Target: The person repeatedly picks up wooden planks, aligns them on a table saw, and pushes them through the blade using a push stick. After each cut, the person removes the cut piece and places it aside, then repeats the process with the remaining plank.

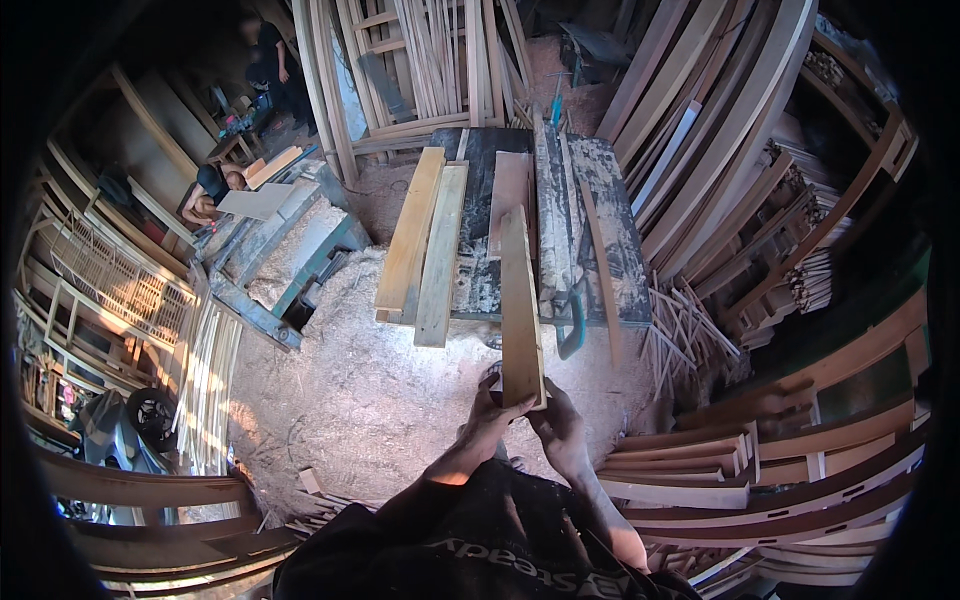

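Fingers of the left hand (486, 413) and right hand (562, 422) gripped a plank (521, 310), its length running from them toward the bench (624, 245).

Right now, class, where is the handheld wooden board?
The wooden board is just right of centre in the head view, its near end in the left hand and right hand, its far end over the workbench, right of two planks.
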### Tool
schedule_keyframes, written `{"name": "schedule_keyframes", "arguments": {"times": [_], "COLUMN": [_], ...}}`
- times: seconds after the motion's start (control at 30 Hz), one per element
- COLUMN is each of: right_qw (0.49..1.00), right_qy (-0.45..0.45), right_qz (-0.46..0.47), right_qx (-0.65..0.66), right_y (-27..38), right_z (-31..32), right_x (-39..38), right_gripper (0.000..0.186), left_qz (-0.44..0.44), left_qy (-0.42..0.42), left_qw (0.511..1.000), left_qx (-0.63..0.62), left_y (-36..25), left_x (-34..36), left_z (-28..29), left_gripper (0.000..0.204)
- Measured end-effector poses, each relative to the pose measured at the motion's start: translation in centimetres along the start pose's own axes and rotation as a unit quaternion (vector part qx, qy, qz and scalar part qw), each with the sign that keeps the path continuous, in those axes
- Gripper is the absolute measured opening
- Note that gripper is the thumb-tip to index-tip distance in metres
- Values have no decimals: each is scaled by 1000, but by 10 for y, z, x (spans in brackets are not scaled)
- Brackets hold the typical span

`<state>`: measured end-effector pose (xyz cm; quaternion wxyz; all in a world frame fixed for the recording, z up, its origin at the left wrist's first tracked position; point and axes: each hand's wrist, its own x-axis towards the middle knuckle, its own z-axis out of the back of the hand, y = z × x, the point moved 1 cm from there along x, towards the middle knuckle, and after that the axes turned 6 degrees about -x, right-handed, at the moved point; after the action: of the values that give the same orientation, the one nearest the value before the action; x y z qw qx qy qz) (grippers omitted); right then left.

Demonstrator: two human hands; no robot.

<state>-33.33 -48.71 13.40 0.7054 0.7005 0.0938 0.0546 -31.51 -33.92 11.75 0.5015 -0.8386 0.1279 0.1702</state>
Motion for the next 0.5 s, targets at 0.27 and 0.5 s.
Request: {"name": "schedule_keyframes", "arguments": {"times": [0.27, 0.5], "right_qw": [982, 958], "right_qy": [-26, -111], "right_qz": [-76, -199], "right_qx": [172, 172], "right_y": [-34, -77], "right_z": [10, 2], "right_x": [-22, -57], "right_gripper": [60, 43], "left_qz": [80, 95], "left_qy": [8, 78], "left_qw": [985, 965], "left_qx": [152, 231], "left_y": [34, 76], "left_x": [17, 12], "left_z": [35, 65], "left_gripper": [54, 36]}}
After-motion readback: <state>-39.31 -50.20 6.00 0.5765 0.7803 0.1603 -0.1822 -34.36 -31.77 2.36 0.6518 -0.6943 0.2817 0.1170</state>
